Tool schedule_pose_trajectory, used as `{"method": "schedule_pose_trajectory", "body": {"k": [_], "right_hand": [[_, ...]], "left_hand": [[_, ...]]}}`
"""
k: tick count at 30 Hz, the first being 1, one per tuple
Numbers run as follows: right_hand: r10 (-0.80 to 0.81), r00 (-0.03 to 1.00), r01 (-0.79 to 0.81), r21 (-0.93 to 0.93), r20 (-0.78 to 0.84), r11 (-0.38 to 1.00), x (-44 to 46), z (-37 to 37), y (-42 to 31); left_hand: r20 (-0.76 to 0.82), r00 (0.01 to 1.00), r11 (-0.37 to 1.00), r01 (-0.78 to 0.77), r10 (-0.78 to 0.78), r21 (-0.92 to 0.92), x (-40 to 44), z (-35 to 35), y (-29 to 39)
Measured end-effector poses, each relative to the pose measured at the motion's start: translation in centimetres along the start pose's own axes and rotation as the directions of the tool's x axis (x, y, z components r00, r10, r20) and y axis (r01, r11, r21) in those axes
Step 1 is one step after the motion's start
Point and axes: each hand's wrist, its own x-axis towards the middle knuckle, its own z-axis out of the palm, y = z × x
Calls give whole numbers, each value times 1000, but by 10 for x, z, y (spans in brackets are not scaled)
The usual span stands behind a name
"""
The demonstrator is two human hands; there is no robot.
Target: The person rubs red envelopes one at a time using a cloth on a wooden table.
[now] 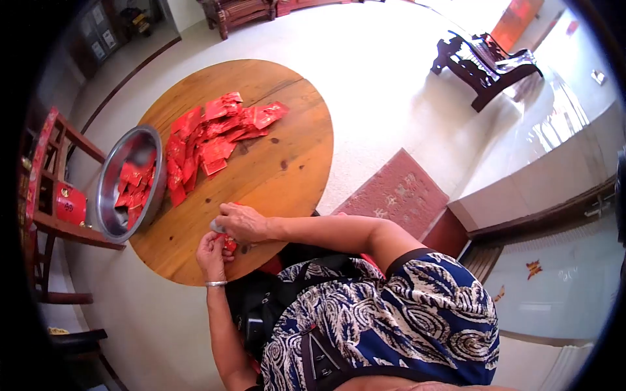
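- Two bare hands of mine are working together over the near edge of the round wooden table [287, 186], which I'm using as the reference point for everything.
- Left hand [210, 253], the one with the silvery bracelet [216, 283]: fingers and thumb curled in, closed on a red packet [229, 244] just inside the table's near edge.
- Right hand [245, 223] comes in over that packet, fingers bent and bunched. There's a greyish-white bit [216, 226] by the fingertips, but tbh I can't tell if they're pinching it.
- Big loose heap of red packets [215, 133] on the table's far half. Gold-looking print on some, way too small to read.
- Metal basin [104, 192] with more packets [135, 187] inside, at the table's left rim. Can't tell what it rests on.
- Red box [70, 205] past the table's left rim, beyond the basin, gold emblem on front, can't make out the characters.
- Dull red mat [394, 192] on the floor off the table's right side: pale Chinese-style characters, not legible to me.
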Motion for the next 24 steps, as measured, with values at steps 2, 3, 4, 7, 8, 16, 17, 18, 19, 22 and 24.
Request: {"method": "schedule_pose_trajectory", "body": {"k": [2,3,4,7,8,16,17,18,19,22,24], "right_hand": [[22,1000,-22,-16,12,1000,-2,-3,0],[53,999,-53,-14,4,998,-2,-3,0],[82,997,-82,-11,-4,997,-2,-3,-1],[49,999,-48,-51,19,998,0,0,4],[51,999,-50,-54,19,997,-1,0,7],[7,1000,-8,-193,-4,981,-1,-16,3],[7,1000,-8,-194,-4,981,0,-16,6],[13,1000,-9,-219,17,976,0,-17,10],[20,999,-10,-244,38,970,1,-17,13],[82,996,-70,-238,38,969,3,-21,18],[73,997,-72,-241,-3,968,3,-25,19]], "left_hand": [[-1,1000,1000,-14,14,2,1,1,-3],[-8,1000,1000,-4,4,4,2,0,-3],[-17,1000,1000,5,-5,7,2,0,-3],[-25,1000,1000,7,-7,17,1,1,1],[-22,1000,1000,7,-7,15,-1,2,2],[-41,999,1000,-17,17,-12,-1,2,0],[-40,999,1000,-17,17,-12,-1,1,0],[-45,999,1000,-15,14,-22,-1,1,0],[-50,999,999,-13,12,-32,-2,2,0],[-56,998,1000,-8,7,-26,-2,4,4],[-51,999,1000,-3,1,-30,-2,2,3]]}}
